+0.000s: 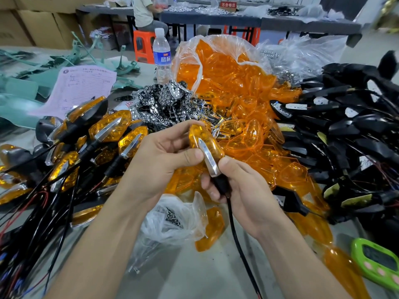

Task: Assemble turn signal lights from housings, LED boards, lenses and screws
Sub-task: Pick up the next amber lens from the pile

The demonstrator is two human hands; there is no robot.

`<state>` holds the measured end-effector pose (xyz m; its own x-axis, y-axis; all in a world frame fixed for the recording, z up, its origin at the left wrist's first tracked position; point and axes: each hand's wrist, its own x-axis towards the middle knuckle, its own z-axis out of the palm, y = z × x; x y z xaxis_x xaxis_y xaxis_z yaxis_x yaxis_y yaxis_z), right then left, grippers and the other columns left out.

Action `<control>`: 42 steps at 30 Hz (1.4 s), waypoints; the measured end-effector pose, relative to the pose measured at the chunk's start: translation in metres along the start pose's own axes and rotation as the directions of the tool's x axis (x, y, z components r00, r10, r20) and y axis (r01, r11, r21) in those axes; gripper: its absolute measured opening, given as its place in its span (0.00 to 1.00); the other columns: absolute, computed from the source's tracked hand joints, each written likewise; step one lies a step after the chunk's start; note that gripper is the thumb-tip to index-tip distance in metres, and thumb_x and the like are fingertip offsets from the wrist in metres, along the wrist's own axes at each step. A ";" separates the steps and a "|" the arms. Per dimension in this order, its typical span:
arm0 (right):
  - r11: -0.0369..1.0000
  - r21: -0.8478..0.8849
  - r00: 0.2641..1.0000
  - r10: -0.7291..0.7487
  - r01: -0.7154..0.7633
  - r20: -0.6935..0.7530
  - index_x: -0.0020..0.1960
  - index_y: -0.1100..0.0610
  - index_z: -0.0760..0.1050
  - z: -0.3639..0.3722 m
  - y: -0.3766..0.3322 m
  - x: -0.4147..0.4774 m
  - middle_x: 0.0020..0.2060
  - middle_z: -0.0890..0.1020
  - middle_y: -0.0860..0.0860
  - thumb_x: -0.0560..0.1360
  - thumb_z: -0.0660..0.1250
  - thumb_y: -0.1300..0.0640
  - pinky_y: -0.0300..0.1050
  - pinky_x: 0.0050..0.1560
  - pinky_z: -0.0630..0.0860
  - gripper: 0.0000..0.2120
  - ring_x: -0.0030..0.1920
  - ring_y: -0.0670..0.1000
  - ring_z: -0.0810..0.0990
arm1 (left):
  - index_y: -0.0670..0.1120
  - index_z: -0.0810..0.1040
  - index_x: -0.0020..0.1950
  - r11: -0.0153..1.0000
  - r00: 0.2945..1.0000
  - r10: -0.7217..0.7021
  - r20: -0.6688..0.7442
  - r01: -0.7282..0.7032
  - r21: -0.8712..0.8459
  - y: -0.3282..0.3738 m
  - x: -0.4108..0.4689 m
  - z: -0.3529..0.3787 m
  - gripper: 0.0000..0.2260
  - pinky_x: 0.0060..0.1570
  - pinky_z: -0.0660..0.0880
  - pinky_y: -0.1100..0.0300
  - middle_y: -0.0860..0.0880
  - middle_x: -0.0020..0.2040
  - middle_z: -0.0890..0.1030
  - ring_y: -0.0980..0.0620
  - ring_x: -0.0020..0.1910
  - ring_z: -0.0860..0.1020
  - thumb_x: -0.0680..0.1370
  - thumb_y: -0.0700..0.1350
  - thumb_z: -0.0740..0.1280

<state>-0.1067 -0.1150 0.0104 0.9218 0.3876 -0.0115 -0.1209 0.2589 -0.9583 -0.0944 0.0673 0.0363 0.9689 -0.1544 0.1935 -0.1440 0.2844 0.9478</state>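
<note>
Both hands are closed on one turn signal light [207, 143], held in front of the clear bag of orange lenses [224, 67] — the landmark for everything else. The left hand [164, 156] is curled round the light's amber lens end, its thumb pressed on the side next to the chrome strip [208, 160]. The right hand [248, 190] is wrapped round the black stem [221, 184], its thumb set against the strip's lower tip. A black cable [234, 229] is seen hanging from the stem, down between the forearms.

Loose lenses are spilled from the bag's mouth toward the hands. Left of the bag and nearer the viewer, assembled lights [97, 137] are heaped with their wires trailing. Chrome reflectors [168, 100] are mounded just in front of the bag's left side. Black housings [345, 130] with wires are stacked to the right of the bag. A water bottle [160, 55] is stood upright just left of it, and a pink form [79, 87] is laid farther left. Nearer than the bag, under the wrists, a small plastic bag [172, 221] of small parts is lying — which parts cannot be told.
</note>
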 end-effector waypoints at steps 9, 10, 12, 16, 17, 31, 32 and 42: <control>0.999 0.037 1.000 -0.025 0.025 0.008 0.50 0.59 0.81 0.004 0.000 0.000 0.40 0.83 0.58 0.77 0.67 0.44 0.43 0.32 0.68 0.17 0.33 0.51 0.76 | 0.38 0.82 0.63 0.994 0.999 0.014 -0.030 -0.010 0.112 0.000 -0.003 0.002 0.22 0.40 0.81 0.56 0.38 0.50 0.86 0.46 0.40 0.84 0.70 0.37 0.79; 0.999 0.032 1.000 -0.031 0.030 0.007 0.51 0.59 0.81 0.005 0.000 -0.001 0.41 0.84 0.58 0.77 0.67 0.45 0.43 0.32 0.69 0.17 0.34 0.52 0.77 | 0.39 0.83 0.63 0.993 0.999 0.021 -0.047 -0.015 0.120 0.000 -0.004 0.003 0.23 0.41 0.81 0.57 0.39 0.51 0.87 0.46 0.42 0.85 0.69 0.38 0.80; 0.999 0.002 0.999 -0.051 0.051 -0.011 0.53 0.59 0.81 0.007 0.000 -0.001 0.42 0.84 0.57 0.78 0.68 0.47 0.42 0.33 0.72 0.15 0.35 0.52 0.78 | 0.42 0.85 0.60 0.990 0.996 0.047 -0.080 -0.036 0.138 0.000 -0.005 0.005 0.23 0.43 0.82 0.58 0.41 0.51 0.88 0.46 0.46 0.87 0.66 0.40 0.82; 0.983 -0.121 0.985 -0.148 0.137 -0.088 0.59 0.56 0.80 0.011 0.002 0.000 0.43 0.85 0.58 0.79 0.70 0.51 0.44 0.37 0.80 0.12 0.37 0.54 0.82 | 0.50 0.89 0.51 0.988 0.985 0.092 -0.146 -0.072 0.138 -0.002 -0.006 0.010 0.16 0.44 0.83 0.58 0.44 0.48 0.89 0.47 0.46 0.88 0.65 0.43 0.81; 0.974 -0.152 0.977 -0.183 0.166 -0.109 0.60 0.54 0.79 0.011 0.003 0.001 0.43 0.85 0.59 0.80 0.70 0.53 0.46 0.38 0.81 0.10 0.37 0.55 0.83 | 0.49 0.89 0.51 0.988 0.982 0.091 -0.165 -0.068 0.140 -0.003 -0.006 0.010 0.15 0.43 0.83 0.57 0.44 0.48 0.89 0.46 0.46 0.88 0.65 0.43 0.81; 0.908 -0.254 0.914 -0.378 0.334 -0.148 0.65 0.50 0.83 0.008 0.011 0.003 0.36 0.83 0.57 0.86 0.59 0.48 0.42 0.27 0.70 0.17 0.28 0.53 0.76 | 0.45 0.85 0.58 0.997 0.994 0.071 -0.077 -0.071 0.013 -0.008 -0.002 0.004 0.18 0.45 0.83 0.55 0.43 0.51 0.87 0.45 0.46 0.84 0.68 0.43 0.78; 0.908 -0.250 0.912 -0.380 0.336 -0.153 0.65 0.49 0.83 0.009 0.012 0.003 0.36 0.83 0.57 0.86 0.59 0.47 0.42 0.27 0.70 0.17 0.28 0.53 0.76 | 0.44 0.84 0.58 0.997 0.995 0.073 -0.074 -0.073 0.012 -0.007 -0.002 0.004 0.19 0.44 0.83 0.55 0.43 0.51 0.87 0.46 0.46 0.84 0.68 0.44 0.78; 0.967 -0.097 0.962 -0.248 0.237 -0.118 0.66 0.51 0.82 0.009 0.006 0.000 0.41 0.85 0.63 0.87 0.58 0.52 0.46 0.33 0.77 0.16 0.34 0.57 0.81 | 0.44 0.84 0.59 0.997 0.993 0.060 -0.098 -0.054 0.059 -0.008 0.000 0.001 0.18 0.41 0.84 0.52 0.43 0.51 0.88 0.46 0.46 0.85 0.70 0.43 0.77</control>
<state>-0.1113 -0.1052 0.0069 0.9597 0.2045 0.1928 0.1376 0.2565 -0.9567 -0.0935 0.0643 0.0289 0.9736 -0.0435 0.2241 -0.2079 0.2357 0.9493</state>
